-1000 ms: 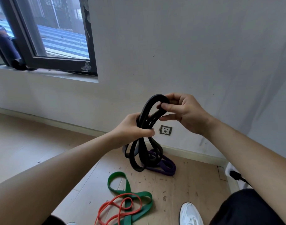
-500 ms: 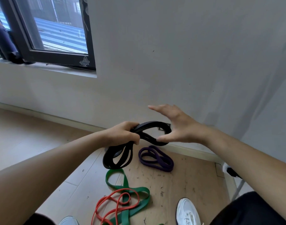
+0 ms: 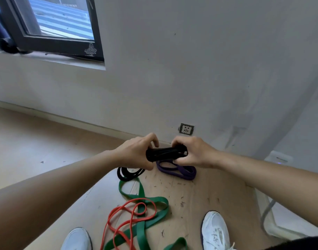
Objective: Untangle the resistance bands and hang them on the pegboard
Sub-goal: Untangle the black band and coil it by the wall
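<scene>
**Both hands now hold the black band**

A moment ago the right hand point(image 3: 194, 153) was spread open beside the black band point(image 3: 165, 154). Now it has curled shut on the band, and both hands sit lower, in the middle of the frame. The left hand point(image 3: 136, 152) grips the other end, so each grip is closed on the same black band.

The band is bunched into a short, thick bundle between the two hands. I think they hold it close together like this to find the twisted bit and pull it loose. The rest of the black band hangs down in loops just left of and below the hands, close to the floor point(image 3: 46, 150).

Counting the bands, there are four: one black, one purple, one green and one red. The purple band point(image 3: 183, 171) lies on the floor just under the right hand. The green band point(image 3: 145, 200) and the red band point(image 3: 118, 212) lie crossed over each other at the bottom middle, so they probably need untangling too. There are two white shoes point(image 3: 216, 231), one at each side of them.

No pegboard is in view, so no band hangs up yet.
</scene>
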